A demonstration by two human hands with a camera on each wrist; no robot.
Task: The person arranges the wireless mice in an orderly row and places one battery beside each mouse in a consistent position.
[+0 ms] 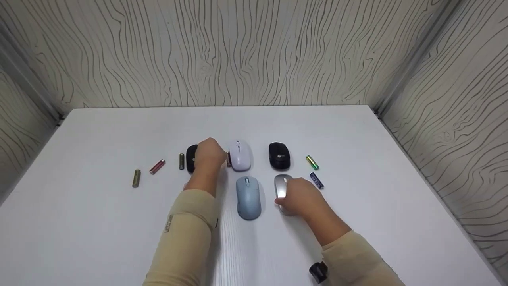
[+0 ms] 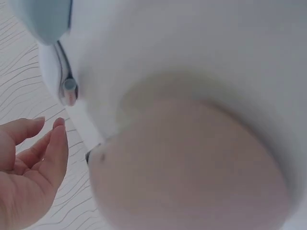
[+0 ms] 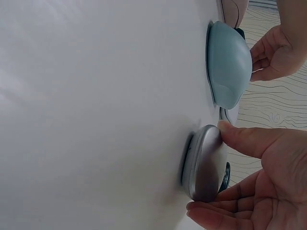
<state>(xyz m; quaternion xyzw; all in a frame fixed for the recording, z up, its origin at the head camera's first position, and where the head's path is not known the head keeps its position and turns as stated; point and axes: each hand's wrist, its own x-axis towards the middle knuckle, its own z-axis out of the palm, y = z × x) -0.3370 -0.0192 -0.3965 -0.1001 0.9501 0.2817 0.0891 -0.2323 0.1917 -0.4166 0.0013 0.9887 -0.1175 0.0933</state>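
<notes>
My right hand (image 1: 303,198) grips a silver computer mouse (image 3: 206,163), its thumb at one side and fingertips at the other. The mouse sits close over the white table. My left hand (image 1: 210,153) is above the table between a black mouse (image 1: 191,159), which it partly covers, and a lavender mouse (image 1: 241,156). In the left wrist view its thumb and fingers are loosely bent with a gap between them, holding nothing. A battery (image 1: 228,159) lies right beside the lavender mouse. Below the left wrist, a pink mouse (image 2: 192,167) is mostly hidden in the head view.
A blue mouse (image 1: 249,198) lies between my arms, and another black mouse (image 1: 279,155) behind the silver one. To the right are a green battery (image 1: 312,162) and a blue battery (image 1: 316,180). Leftward lie a red battery (image 1: 157,166) and two dull-gold ones. Patterned walls border the table (image 1: 99,222).
</notes>
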